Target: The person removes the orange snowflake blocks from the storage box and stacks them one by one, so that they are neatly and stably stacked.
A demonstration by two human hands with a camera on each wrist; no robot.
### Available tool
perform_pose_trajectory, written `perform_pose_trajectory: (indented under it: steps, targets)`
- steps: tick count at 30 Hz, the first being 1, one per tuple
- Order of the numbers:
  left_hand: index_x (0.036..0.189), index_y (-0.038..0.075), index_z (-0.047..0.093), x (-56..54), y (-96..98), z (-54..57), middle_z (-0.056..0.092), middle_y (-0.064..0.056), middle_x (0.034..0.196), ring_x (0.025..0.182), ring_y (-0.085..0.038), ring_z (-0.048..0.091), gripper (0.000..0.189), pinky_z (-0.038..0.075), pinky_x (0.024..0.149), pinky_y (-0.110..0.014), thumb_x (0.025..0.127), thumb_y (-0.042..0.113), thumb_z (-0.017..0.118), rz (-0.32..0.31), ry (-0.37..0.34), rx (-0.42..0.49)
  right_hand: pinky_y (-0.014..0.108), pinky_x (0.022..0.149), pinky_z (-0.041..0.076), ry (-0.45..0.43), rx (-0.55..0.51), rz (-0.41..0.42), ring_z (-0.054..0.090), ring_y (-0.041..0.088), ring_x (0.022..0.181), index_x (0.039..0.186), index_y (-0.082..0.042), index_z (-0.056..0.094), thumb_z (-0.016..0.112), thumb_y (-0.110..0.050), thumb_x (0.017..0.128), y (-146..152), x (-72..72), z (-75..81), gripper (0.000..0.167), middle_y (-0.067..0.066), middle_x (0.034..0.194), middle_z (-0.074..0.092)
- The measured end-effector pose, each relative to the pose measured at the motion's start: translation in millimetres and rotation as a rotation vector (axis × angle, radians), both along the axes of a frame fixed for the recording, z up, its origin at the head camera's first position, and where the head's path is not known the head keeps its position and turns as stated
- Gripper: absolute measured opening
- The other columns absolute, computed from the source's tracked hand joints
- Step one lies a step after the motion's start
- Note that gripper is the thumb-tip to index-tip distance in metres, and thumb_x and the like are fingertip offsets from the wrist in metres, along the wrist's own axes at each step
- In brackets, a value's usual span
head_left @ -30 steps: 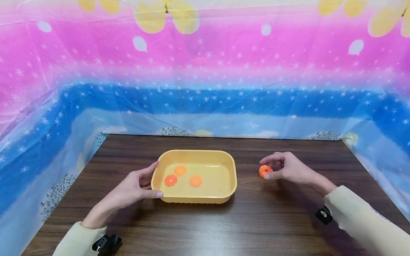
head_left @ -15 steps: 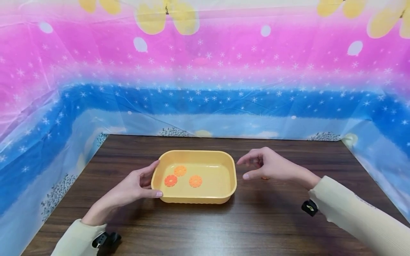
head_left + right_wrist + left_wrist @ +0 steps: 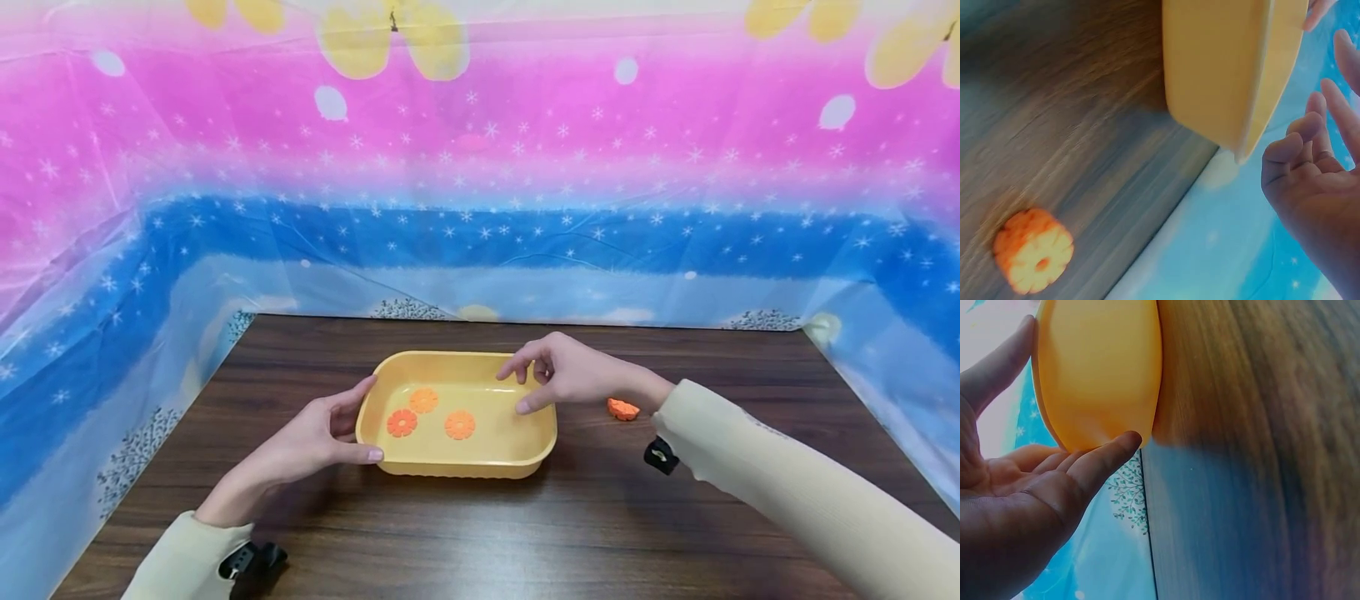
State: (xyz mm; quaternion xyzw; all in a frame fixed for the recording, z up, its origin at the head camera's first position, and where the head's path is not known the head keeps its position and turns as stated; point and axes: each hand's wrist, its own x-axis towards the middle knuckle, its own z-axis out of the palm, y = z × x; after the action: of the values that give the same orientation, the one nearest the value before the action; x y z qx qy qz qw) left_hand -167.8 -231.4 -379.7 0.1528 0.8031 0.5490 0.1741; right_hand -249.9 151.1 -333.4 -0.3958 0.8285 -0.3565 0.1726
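A yellow plastic tub (image 3: 465, 468) with raised walls stands on the table in front of me. My left hand (image 3: 307, 442) grips its left end, thumb at the near corner, fingers along the outside; the left wrist view shows the tub (image 3: 1100, 369) between them. Three flower-shaped discs lie on the tub floor: a darker orange disc (image 3: 402, 423) and two lighter ones (image 3: 423, 401). Over the tub's right end hovers my right hand (image 3: 562, 371), fingers loosely bent, holding nothing. A short stack of orange flower-shaped discs (image 3: 1034, 251) stands right of the tub, partly behind my right forearm.
The dark wood table (image 3: 465, 542) ends at a back edge against a pink and blue printed cloth (image 3: 480, 242), which also closes both sides. Each wrist carries a small black camera strap (image 3: 660, 456).
My right hand has left the orange stack on the table and moved left, over the tub's right end. The left hand, the tub and the three discs in it have stayed put.
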Motion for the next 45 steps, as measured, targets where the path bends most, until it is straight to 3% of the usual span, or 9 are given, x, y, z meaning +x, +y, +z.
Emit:
perform_pose_trajectory:
  steps: [5, 10, 18, 25, 31, 38, 45]
  targets:
    - [0.166, 0.001, 0.012, 0.2, 0.6, 0.6, 0.033, -0.030, 0.163, 0.144, -0.044, 0.045, 0.108, 0.052, 0.105, -0.039, 0.087, 0.009, 0.085, 0.003, -0.008, 0.015, 0.026, 0.062, 0.039, -0.036, 0.017, 0.047, 0.046, 0.023, 0.069, 0.128, -0.015, 0.074, 0.085, -0.012, 0.087, -17.6, -8.8, -5.3, 0.042, 0.004, 0.101, 0.065]
    - [0.166, 0.000, 0.011, 1.5, 1.2, 2.3, 0.032, -0.031, 0.163, 0.143, -0.045, 0.045, 0.109, 0.054, 0.103, -0.039, 0.087, 0.009, 0.086, 0.011, -0.012, 0.017, 0.026, 0.064, 0.041, -0.087, 0.043, 0.105, 0.048, 0.026, 0.071, 0.131, -0.006, 0.071, 0.084, -0.005, 0.086, -34.5, -14.6, -13.2, 0.047, 0.019, 0.106, 0.064]
    - [0.166, 0.000, 0.012, 2.5, 1.5, 2.5, 0.033, -0.031, 0.163, 0.142, -0.045, 0.047, 0.109, 0.055, 0.103, -0.039, 0.087, 0.011, 0.086, 0.026, -0.019, -0.001, 0.024, 0.064, 0.040, -0.140, 0.052, 0.132, 0.045, 0.025, 0.070, 0.133, -0.001, 0.070, 0.085, -0.002, 0.084, -55.2, -23.2, -30.0, 0.051, 0.027, 0.107, 0.064]
    - [0.166, 0.001, 0.012, 1.5, 1.5, 2.5, 0.034, -0.032, 0.162, 0.141, -0.045, 0.048, 0.109, 0.055, 0.102, -0.038, 0.087, 0.010, 0.086, 0.023, -0.027, 0.007, 0.023, 0.063, 0.039, -0.153, 0.042, 0.127, 0.041, 0.018, 0.063, 0.132, -0.003, 0.071, 0.087, -0.002, 0.083, -68.7, -26.2, -38.2, 0.051, 0.024, 0.105, 0.063]
    - [0.166, 0.001, 0.012, 1.4, 1.1, 1.9, 0.033, -0.031, 0.162, 0.142, -0.045, 0.047, 0.108, 0.054, 0.103, -0.038, 0.087, 0.010, 0.086, 0.021, -0.023, 0.004, 0.021, 0.068, 0.043, -0.164, 0.068, 0.120, 0.050, 0.021, 0.074, 0.131, -0.003, 0.072, 0.087, -0.003, 0.083, -76.7, -26.9, -41.9, 0.050, 0.020, 0.104, 0.063]
    - [0.166, 0.000, 0.013, 2.1, 0.7, 1.0, 0.033, -0.031, 0.162, 0.141, -0.044, 0.048, 0.108, 0.053, 0.104, -0.038, 0.087, 0.010, 0.086, 0.023, -0.020, 0.007, 0.020, 0.068, 0.046, -0.192, 0.079, 0.105, 0.053, 0.013, 0.073, 0.126, 0.000, 0.073, 0.089, 0.000, 0.079, -79.6, -26.2, -50.1, 0.049, 0.014, 0.094, 0.066]
    - [0.166, -0.001, 0.014, 1.5, 1.1, 2.1, 0.033, -0.032, 0.162, 0.142, -0.045, 0.047, 0.108, 0.052, 0.105, -0.041, 0.086, 0.009, 0.086, 0.021, -0.013, 0.003, 0.019, 0.067, 0.044, -0.151, 0.121, 0.108, 0.049, 0.011, 0.072, 0.122, -0.002, 0.075, 0.087, 0.002, 0.081, -82.0, -26.9, -55.1, 0.043, 0.011, 0.088, 0.062]
